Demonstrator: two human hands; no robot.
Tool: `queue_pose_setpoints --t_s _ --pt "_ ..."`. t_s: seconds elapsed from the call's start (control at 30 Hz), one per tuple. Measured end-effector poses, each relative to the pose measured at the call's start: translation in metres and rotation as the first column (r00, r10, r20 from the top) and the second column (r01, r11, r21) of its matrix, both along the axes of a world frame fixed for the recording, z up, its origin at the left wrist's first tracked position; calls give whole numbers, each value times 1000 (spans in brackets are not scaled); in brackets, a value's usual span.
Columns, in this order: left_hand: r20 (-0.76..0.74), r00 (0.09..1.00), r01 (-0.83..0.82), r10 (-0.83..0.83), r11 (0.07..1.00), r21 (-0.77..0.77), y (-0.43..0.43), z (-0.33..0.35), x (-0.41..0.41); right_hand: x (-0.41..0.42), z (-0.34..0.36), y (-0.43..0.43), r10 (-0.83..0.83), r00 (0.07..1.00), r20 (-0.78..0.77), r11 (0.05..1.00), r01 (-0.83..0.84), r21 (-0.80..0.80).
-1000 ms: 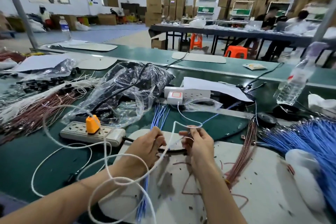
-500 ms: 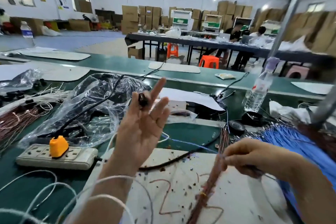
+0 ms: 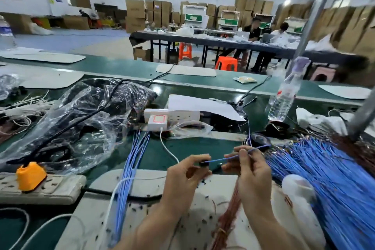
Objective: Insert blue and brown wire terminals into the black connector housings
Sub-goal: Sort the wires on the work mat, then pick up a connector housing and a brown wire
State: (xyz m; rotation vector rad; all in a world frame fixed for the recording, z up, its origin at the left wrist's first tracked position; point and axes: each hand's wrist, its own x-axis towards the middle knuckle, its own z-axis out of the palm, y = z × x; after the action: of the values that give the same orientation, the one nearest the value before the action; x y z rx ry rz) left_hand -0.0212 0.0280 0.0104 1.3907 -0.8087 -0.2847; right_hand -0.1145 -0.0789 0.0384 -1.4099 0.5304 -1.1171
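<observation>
My left hand (image 3: 187,176) pinches a small black connector housing (image 3: 203,163) above the white work mat (image 3: 154,184). My right hand (image 3: 248,170) pinches a single blue wire (image 3: 223,159), and the wire's tip meets the housing. A big bundle of blue wires (image 3: 324,172) fans out at the right. Brown wires (image 3: 229,219) lie on the mat under my right wrist. Several finished blue wires (image 3: 129,166) run down the mat at the left of my hands.
A power strip (image 3: 50,186) with an orange plug (image 3: 30,175) lies at the left. A clear plastic bag (image 3: 85,119) of black parts sits behind it. A white charger (image 3: 157,123), a water bottle (image 3: 284,97) and a metal post (image 3: 361,113) stand farther back.
My left hand came down from its raised pose with the housing. My right hand left the brown wires and now holds a blue wire to the housing. The view shifted.
</observation>
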Motion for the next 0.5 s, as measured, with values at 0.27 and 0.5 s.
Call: queue_pose_setpoints --t_s 0.27,0.5 --pt "173 970 -170 170 985 -11 5 4 3 -9 8 28 -138 983 120 959 163 -233" --pt "121 983 -136 137 991 -10 7 5 2 -10 5 37 -121 989 87 839 149 -523"
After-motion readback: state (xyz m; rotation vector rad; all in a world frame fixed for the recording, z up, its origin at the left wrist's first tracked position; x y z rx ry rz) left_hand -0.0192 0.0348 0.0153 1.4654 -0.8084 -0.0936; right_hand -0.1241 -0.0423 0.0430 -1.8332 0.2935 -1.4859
